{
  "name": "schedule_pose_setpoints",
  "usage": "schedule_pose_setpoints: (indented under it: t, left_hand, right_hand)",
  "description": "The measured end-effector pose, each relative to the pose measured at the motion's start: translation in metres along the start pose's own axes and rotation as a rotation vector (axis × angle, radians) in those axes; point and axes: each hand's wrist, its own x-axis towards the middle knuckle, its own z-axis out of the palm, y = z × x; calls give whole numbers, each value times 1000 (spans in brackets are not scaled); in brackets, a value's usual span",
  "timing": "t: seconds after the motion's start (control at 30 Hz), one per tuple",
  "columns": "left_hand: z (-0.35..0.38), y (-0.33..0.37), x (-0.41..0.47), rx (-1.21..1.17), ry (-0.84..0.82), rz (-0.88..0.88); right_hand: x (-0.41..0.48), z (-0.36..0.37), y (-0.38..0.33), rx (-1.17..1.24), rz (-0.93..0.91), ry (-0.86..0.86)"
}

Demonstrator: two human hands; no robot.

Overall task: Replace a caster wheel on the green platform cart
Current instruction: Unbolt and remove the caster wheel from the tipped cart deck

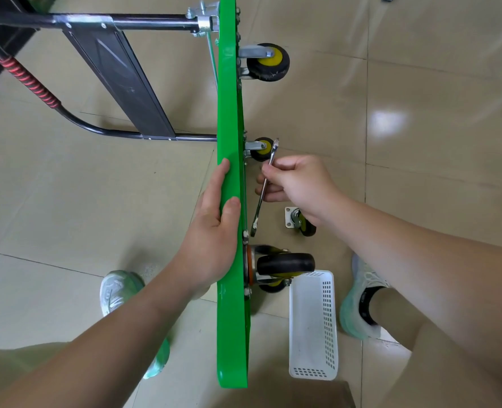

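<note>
Left forearm point(111, 334): bare, reaching in from the lower edge of the frame toward the cart.
Left hand point(214, 228): grips the upturned rim of the green platform point(232, 113), palm on its left face, fingers clamped over the rim.
Green platform: stands on its long edge on the tiled floor point(420, 142), running away from the person, wheels facing right.
Right hand point(299, 187): holds a wrench point(258, 213) near mid-shaft, fingers closed around it and thumb on top.
Wrench: slanted, upper end in front of the middle wheel point(261, 150), lower open end just beside a bolt point(246, 235) on the platform's underside; whether it sits on the bolt cannot be told.
Mounted caster point(285, 265): black tyre, yellow hub, fixed to the underside just below that bolt, nearest the person.
Loose caster point(299, 222): lies on the floor with its square plate showing, partly under the right wrist, apart from the platform.
Far wheel point(268, 61): black with a yellow hub, bolted near the platform's far end.
Handle point(29, 81): black tube with a red ribbed grip, stretching left from the platform's far end.
Basket point(329, 319): white perforated plastic, on the floor just right of the platform's near end.
Shoes: pale green, the left point(117, 290) left of the platform, the right point(361, 301) beside the basket.
</note>
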Motion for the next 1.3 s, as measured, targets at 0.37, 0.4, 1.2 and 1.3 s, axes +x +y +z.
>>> schedule_pose_setpoints:
  t: [0.37,0.4,1.2,1.3]
  left_hand:
    - [-1,-4,2,-4,-20,4]
    - [-1,-5,2,-3,-21,3]
    - [0,-3,1,-35,10,22]
    - [1,-3,1,-40,14,15]
  right_hand:
    - [21,17,12,-55,126,-79]
    - [22,19,14,-63,134,-89]
    - [-58,21,20,-116,-345,-88]
    - [-61,18,19,-138,-378,-65]
